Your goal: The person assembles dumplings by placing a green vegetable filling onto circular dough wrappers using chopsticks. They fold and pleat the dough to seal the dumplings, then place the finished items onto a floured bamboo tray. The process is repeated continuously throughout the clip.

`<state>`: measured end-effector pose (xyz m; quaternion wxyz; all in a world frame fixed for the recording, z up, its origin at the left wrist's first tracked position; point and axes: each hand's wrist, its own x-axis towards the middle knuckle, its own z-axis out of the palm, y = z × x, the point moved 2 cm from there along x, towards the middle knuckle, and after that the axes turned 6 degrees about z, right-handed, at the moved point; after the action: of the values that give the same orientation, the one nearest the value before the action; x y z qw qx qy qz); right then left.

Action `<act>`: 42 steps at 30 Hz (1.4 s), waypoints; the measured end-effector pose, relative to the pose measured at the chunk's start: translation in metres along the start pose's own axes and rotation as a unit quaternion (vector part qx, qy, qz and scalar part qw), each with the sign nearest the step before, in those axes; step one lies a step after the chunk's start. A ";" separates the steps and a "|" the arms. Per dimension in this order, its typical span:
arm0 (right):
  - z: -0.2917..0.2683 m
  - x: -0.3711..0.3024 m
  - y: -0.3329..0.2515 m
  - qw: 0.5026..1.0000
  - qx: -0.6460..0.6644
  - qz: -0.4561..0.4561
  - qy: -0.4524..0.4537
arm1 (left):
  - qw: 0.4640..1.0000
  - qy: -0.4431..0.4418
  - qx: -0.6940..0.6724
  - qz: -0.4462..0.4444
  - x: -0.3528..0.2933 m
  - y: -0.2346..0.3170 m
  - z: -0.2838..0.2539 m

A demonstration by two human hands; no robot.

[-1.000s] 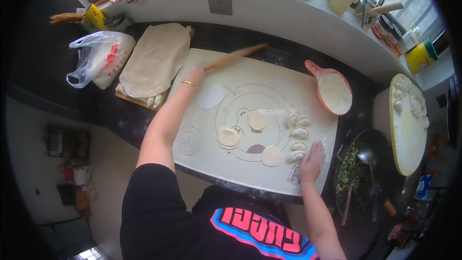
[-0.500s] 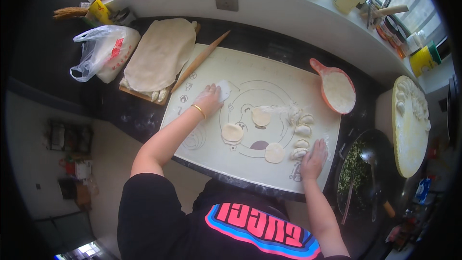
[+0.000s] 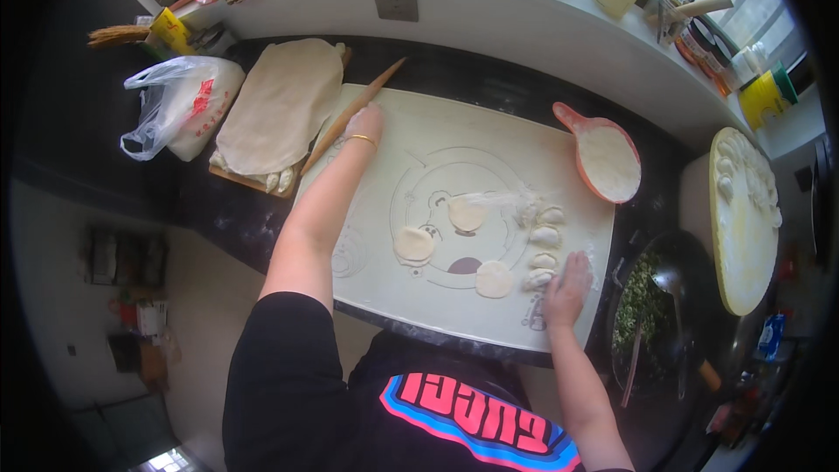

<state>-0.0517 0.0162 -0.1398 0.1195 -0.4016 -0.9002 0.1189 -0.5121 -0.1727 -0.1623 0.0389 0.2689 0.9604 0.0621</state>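
Left hand point(image 3: 364, 125) moved up to 10 o'clock on the mat point(image 3: 533, 157), just beside the rolling pin point(image 3: 336, 128), so that's in reach; can't tell its grip. Right hand point(image 3: 568, 290) lies flat, empty, 4 o'clock, by the dumplings point(image 3: 545, 237).

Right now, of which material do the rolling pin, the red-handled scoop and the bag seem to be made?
Rolling pin: probably wood, matt, by its warm brown colour.
Red-handled scoop: perhaps smooth plastic, by its even colour; other materials possible.
Bag: thin, shiny plastic film, see-through and crumpled.
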 end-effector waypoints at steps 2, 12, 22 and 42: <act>-0.001 0.002 -0.002 1.000 0.007 -0.010 0.003 | 0.999 -0.005 0.015 0.029 0.006 0.007 0.010; 0.010 -0.001 0.007 1.000 -0.023 -0.003 0.001 | 0.951 -0.067 -0.099 0.284 -0.139 0.155 0.004; 0.010 -0.004 0.009 1.000 -0.017 -0.014 0.017 | 0.990 0.083 -0.080 -0.083 -0.186 -0.069 -0.049; 0.010 -0.005 0.011 0.999 0.008 -0.021 0.030 | 0.992 0.029 -0.005 -0.121 -0.159 -0.117 -0.038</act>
<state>-0.0437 0.0182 -0.1529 0.1523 -0.3847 -0.9035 0.1118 -0.4407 -0.3578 -0.1348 0.0193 0.1489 0.9862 0.0700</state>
